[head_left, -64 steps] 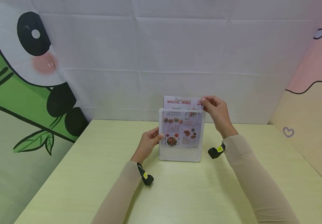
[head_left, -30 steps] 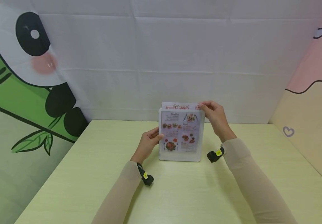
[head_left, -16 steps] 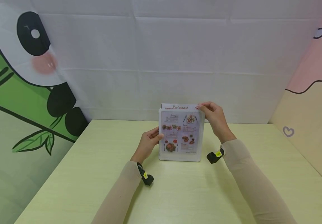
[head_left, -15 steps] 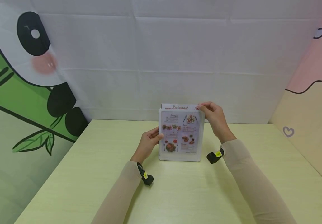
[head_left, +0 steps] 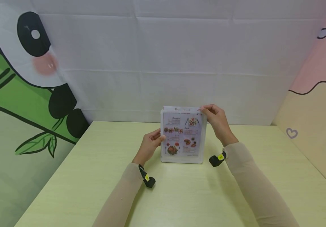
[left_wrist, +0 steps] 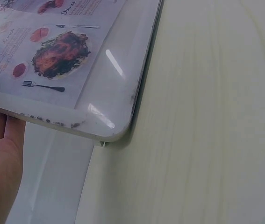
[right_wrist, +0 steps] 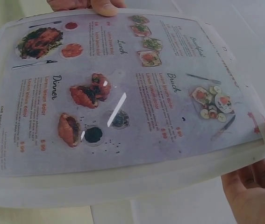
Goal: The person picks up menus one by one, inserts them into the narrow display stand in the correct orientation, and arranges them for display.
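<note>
A white-rimmed clear sign holder (head_left: 181, 160) stands upright on the table, leaning slightly back. Inside it sits a printed restaurant menu sheet (head_left: 182, 135), whose top strip sticks out above the holder's upper rim. My left hand (head_left: 148, 145) grips the holder's left edge, thumb on the front and fingers behind. At the upper right corner, my right hand (head_left: 217, 121) pinches the menu's top edge. Dark scuffs mark the holder's rim (left_wrist: 106, 121) in the left wrist view. Part of my right hand (right_wrist: 251, 191) shows behind the holder in the right wrist view.
The pale yellow-green table (head_left: 100, 186) spreads around the holder. A white cloth backdrop (head_left: 140, 63) hangs behind it, with cartoon-printed panels (head_left: 32, 116) on the left and right. Each wrist carries a small black camera (head_left: 148, 182).
The menu has slid down into the holder, so much less of it shows above the rim. My right hand has come down with it; my left hand has stayed in place.
</note>
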Demonstrator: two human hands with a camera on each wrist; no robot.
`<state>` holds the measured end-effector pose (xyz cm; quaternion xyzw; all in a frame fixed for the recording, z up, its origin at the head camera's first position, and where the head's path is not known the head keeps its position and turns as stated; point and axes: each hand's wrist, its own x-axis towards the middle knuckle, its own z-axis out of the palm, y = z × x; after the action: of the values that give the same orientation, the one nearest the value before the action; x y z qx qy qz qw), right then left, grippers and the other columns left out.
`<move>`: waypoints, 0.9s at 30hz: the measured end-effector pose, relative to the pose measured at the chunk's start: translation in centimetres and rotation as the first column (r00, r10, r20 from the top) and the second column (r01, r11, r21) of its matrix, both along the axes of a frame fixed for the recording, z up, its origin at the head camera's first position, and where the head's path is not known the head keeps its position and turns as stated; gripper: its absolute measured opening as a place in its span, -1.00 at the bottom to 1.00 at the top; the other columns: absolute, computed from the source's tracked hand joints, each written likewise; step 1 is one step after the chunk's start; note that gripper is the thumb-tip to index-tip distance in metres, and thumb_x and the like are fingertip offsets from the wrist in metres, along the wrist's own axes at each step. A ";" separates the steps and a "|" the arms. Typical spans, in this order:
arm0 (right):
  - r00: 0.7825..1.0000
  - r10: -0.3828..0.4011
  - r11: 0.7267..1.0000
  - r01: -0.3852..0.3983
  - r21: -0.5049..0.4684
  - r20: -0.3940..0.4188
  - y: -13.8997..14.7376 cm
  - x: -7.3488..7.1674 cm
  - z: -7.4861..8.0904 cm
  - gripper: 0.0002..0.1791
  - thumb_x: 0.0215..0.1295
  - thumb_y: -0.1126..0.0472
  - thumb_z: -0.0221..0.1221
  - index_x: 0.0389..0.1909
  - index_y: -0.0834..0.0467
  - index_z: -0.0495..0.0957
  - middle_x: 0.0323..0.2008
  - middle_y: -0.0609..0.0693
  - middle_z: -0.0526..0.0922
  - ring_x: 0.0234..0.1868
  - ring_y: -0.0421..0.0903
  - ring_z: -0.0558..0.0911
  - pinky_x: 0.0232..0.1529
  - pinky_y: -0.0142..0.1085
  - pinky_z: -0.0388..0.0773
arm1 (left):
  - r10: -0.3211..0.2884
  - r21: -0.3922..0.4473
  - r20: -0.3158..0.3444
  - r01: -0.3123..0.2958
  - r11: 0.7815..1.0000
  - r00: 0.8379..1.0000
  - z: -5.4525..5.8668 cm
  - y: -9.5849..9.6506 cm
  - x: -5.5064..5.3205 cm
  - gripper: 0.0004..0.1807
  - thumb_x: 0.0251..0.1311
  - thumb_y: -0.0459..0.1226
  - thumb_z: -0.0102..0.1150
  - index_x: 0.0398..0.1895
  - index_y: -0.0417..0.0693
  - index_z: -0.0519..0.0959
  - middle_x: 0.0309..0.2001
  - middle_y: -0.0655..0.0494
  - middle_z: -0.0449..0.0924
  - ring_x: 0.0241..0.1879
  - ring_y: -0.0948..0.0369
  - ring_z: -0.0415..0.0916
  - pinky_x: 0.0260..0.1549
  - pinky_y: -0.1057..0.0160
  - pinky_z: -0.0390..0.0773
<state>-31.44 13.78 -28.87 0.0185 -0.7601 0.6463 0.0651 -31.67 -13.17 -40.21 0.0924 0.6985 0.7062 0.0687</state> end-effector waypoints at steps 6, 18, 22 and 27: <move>1.000 0.000 1.000 0.000 -0.005 -0.013 0.0 0.1 -0.2 -0.73 0.37 -0.02 0.14 -0.13 0.10 0.52 -0.16 -0.12 0.52 -0.14 -0.18 0.51 -0.04 -0.37 0.50 | -0.008 -0.001 -0.001 0.008 1.000 1.000 0.0 0.0 0.0 -0.40 0.24 -0.12 0.22 0.36 0.03 0.38 0.22 0.00 0.52 0.15 0.11 0.53 0.04 0.19 0.61; 1.000 0.011 1.000 -0.011 -0.008 -0.018 0.1 0.0 -0.5 -0.73 0.37 -0.05 0.14 -0.13 0.07 0.52 -0.17 -0.12 0.53 -0.16 -0.16 0.53 0.00 -0.32 0.49 | -0.017 0.011 -0.008 0.017 1.000 1.000 -0.2 0.0 -0.1 -0.36 0.22 -0.09 0.24 0.37 0.04 0.36 0.23 -0.01 0.51 0.16 0.11 0.52 0.06 0.19 0.60; 1.000 0.007 1.000 -0.007 -0.018 -0.021 0.1 0.1 -0.5 -0.75 0.36 -0.03 0.15 -0.15 0.06 0.53 -0.18 -0.13 0.54 -0.18 -0.17 0.56 0.01 -0.30 0.51 | -0.014 0.010 -0.008 0.014 1.000 1.000 -0.2 0.0 -0.1 -0.38 0.23 -0.11 0.23 0.36 0.03 0.36 0.23 -0.02 0.51 0.16 0.11 0.52 0.04 0.19 0.60; 0.998 -0.029 0.998 0.031 0.053 -0.049 0.2 0.1 -0.8 -0.67 0.35 -0.05 0.16 -0.08 0.11 0.56 -0.14 -0.04 0.60 -0.16 -0.14 0.57 0.05 -0.23 0.47 | -0.007 0.006 0.007 0.007 1.000 1.000 -0.1 0.1 -0.2 -0.40 0.25 -0.15 0.21 0.37 0.02 0.36 0.24 -0.03 0.50 0.17 0.10 0.51 0.05 0.19 0.60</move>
<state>-31.33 13.95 -29.65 0.0245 -0.7755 0.6241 0.0925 -31.83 -13.11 -40.33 0.0925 0.6959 0.7084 0.0735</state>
